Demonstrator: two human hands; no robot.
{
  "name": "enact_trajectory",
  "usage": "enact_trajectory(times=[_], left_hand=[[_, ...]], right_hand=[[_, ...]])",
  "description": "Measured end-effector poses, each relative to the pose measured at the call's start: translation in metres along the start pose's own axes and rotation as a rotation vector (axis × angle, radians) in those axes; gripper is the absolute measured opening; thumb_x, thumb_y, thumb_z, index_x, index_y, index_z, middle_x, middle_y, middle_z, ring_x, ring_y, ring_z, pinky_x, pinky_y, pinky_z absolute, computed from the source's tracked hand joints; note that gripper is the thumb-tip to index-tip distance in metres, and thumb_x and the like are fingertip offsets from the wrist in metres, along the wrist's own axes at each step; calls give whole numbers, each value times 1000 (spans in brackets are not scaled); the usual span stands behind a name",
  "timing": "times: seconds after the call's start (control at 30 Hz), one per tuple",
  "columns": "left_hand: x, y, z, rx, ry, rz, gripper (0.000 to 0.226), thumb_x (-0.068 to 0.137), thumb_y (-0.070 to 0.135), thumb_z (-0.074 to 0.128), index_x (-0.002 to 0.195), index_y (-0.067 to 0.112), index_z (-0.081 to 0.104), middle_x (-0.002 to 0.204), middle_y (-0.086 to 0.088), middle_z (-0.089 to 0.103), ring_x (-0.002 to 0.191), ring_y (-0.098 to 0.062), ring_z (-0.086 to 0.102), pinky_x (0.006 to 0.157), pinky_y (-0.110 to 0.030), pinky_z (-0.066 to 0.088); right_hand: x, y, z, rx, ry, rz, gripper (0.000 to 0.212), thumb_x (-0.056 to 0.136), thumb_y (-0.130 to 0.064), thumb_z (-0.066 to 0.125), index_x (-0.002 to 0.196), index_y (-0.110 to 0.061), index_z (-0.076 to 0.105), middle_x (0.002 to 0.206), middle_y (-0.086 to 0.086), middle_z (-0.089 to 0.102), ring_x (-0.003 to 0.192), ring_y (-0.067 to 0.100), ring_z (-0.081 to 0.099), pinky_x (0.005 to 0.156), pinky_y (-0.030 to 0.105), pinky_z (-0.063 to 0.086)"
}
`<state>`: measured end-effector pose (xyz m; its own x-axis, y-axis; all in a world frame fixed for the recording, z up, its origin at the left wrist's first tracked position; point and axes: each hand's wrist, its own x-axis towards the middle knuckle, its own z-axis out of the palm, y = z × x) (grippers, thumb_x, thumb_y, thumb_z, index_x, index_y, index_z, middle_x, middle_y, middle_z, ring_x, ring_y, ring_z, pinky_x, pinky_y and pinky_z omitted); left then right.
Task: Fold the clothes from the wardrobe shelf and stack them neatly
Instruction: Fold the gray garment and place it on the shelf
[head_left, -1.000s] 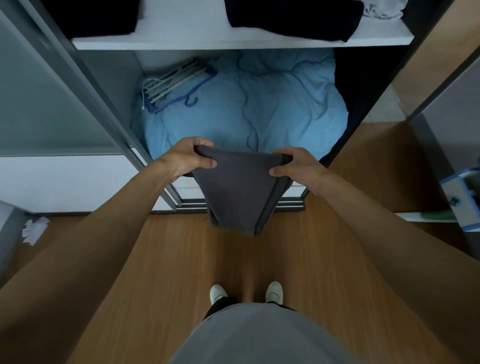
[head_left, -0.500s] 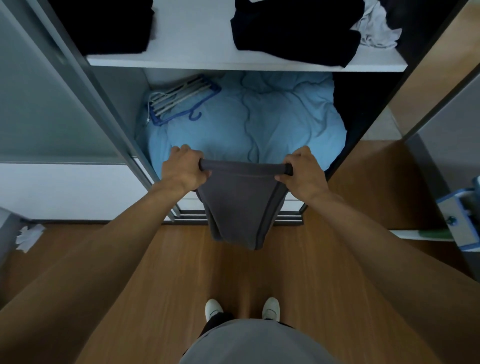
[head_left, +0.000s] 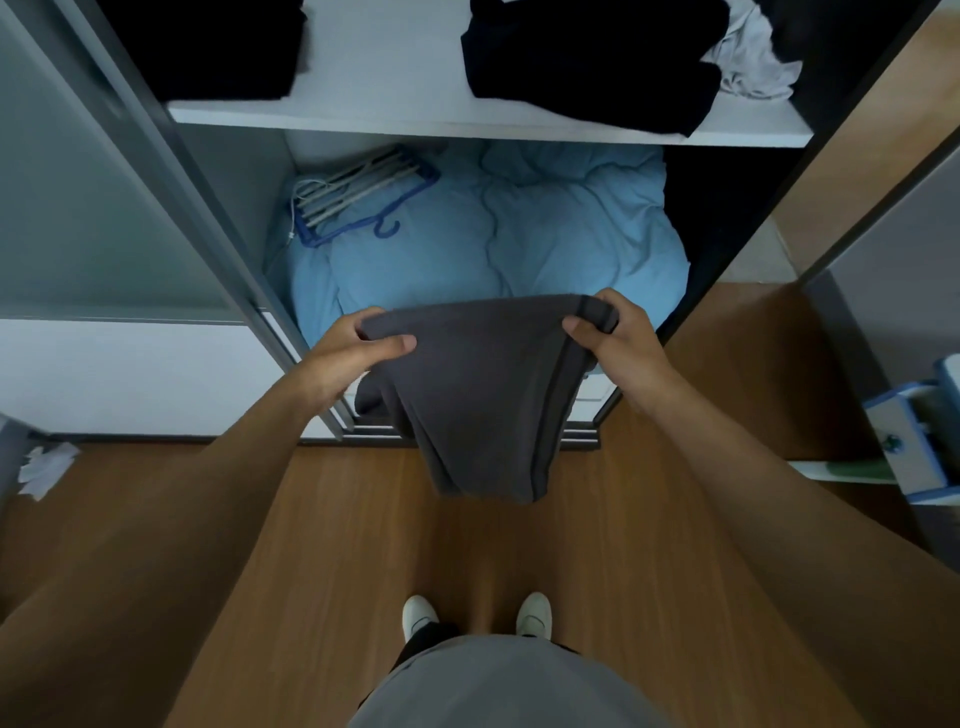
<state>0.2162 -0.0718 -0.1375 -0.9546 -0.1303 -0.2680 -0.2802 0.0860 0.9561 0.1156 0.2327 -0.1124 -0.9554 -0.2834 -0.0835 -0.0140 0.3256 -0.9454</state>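
left grip (head_left: 353, 353) and right grip (head_left: 618, 348) both clamped on the dark grey garment (head_left: 483, 395)
you pinch one top corner in each, thumbs on the near face; the cloth hangs in the air above the wooden floor (head_left: 363, 519), in front of the blue duvet (head_left: 519, 244); farther off, black clothes (head_left: 587, 57) lie on the wardrobe shelf (head_left: 395, 111).

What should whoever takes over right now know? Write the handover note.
Left hand: grips the dark grey garment at its top left corner.
Right hand: grips its top right corner; the cloth hangs between them.
Shelf: dark folded pile at left; loose dark heap and crumpled pale garment at right.
Done: the left pile looks folded.
Left: fold the grey garment, stack it, then the heap and pale garment.
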Motion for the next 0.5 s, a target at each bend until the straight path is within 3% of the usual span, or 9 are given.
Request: enact_trajectory(times=[0.1, 0.2, 0.3, 0.4, 0.5], left_hand=[[-3, -26, 24, 143, -56, -150, 30, 80, 31, 81, 106, 31, 66, 94, 21, 73, 86, 3, 70, 76, -14, 55], [5, -39, 42, 249, 71, -209, 15, 89, 28, 73, 103, 26, 67, 94, 15, 67, 83, -3, 64, 76, -17, 48], [14, -32, 46, 68, 154, -226, 4, 90, 21, 66, 91, 21, 70, 87, 9, 74, 79, -8, 68, 64, -16, 48], [14, -21, 53, -140, 179, -249, 14, 90, 22, 63, 100, 16, 71, 87, 0, 78, 82, -17, 73, 65, -24, 56], [13, -5, 66, -370, 203, -257, 27, 89, 21, 62, 111, 7, 69, 98, -13, 76, 90, -28, 73, 72, -35, 60]], right_hand=[[-2, -3, 5, 172, -21, 41, 13, 93, -16, 68, 88, -14, 57, 83, 4, 61, 80, 13, 63, 74, 32, 55], [-5, -4, 6, 107, -58, 30, 14, 93, -18, 68, 85, -16, 56, 78, -2, 63, 72, 7, 63, 60, 24, 53], [-8, -4, -1, 195, -11, 56, 6, 94, -16, 67, 97, -12, 63, 86, -3, 71, 76, 6, 69, 61, 20, 53], [-11, -8, -8, 340, -17, 124, 21, 96, -13, 64, 115, -5, 65, 104, 5, 75, 94, 15, 72, 79, 24, 57], [-7, -20, -22, 443, -94, 204, 26, 94, -16, 65, 119, -6, 66, 110, 9, 75, 102, 22, 72, 80, 28, 59]])
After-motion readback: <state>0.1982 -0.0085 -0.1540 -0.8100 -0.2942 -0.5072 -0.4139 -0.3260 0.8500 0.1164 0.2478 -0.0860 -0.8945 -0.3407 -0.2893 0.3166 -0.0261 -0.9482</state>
